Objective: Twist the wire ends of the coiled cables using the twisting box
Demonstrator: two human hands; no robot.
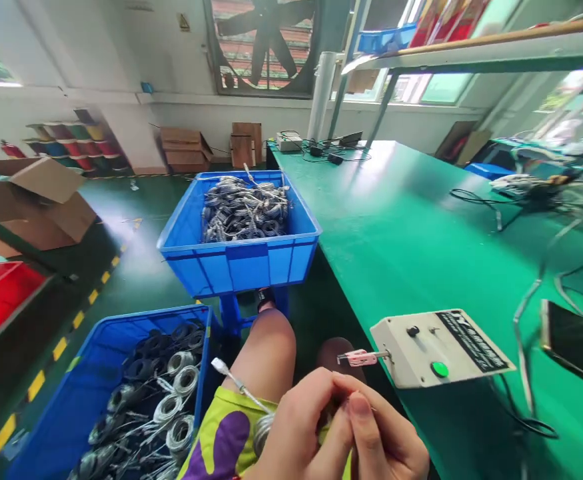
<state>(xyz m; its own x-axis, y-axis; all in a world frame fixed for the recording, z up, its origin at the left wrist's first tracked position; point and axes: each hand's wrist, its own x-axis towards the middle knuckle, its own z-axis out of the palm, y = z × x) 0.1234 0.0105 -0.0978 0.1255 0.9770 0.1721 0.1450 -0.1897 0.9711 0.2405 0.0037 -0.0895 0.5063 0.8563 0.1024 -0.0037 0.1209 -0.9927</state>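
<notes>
A coiled clear-jacketed cable (262, 432) hangs from my left hand (296, 427), whose fingers are closed around it. Its white plug (221, 366) sticks out to the left, above my lap. My right hand (384, 430) is pressed against the left, thumb and fingers pinched together. What lies between those fingertips is hidden, so I cannot make it out. Just beyond the hands, a beige control box (441, 348) with a knob, a small switch and a green button sits at the table's edge. A pink-and-metal hooked spindle (364, 358) points out from its left side.
A blue bin (241, 257) heaped with coiled cables stands ahead on a blue support. Another blue bin (84, 373) with black and clear coils is at lower left. Along the right runs a green table (386, 233), bearing a phone (576, 343) and loose cords. Cardboard boxes (46, 200) stand left.
</notes>
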